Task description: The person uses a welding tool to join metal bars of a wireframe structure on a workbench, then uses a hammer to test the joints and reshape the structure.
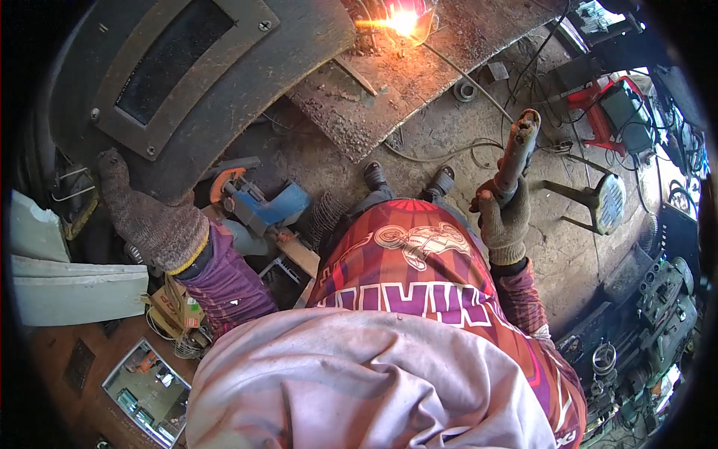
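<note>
My left hand (153, 224), in a grey knitted glove, has its fingers closed at the lower edge of a dark welding shield (292, 56). The shield has a rectangular dark window (176, 60) and fills the upper left. My right hand (507, 228), also gloved, is wrapped round the worn grip of an electrode holder (517, 150). From the holder's tip a thin welding rod (470, 81) slants up and left toward a bright orange glow (404, 24) on the metal worktable (419, 93). Glare and the shield's edge hide part of the workpiece there.
A small metal stool (609, 202) stands right of my right hand, with a red plastic seat (598, 123) beyond it. Cables (479, 150) loop over the floor. A blue tool (280, 206) lies beside my legs. Machine parts (666, 314) crowd the lower right.
</note>
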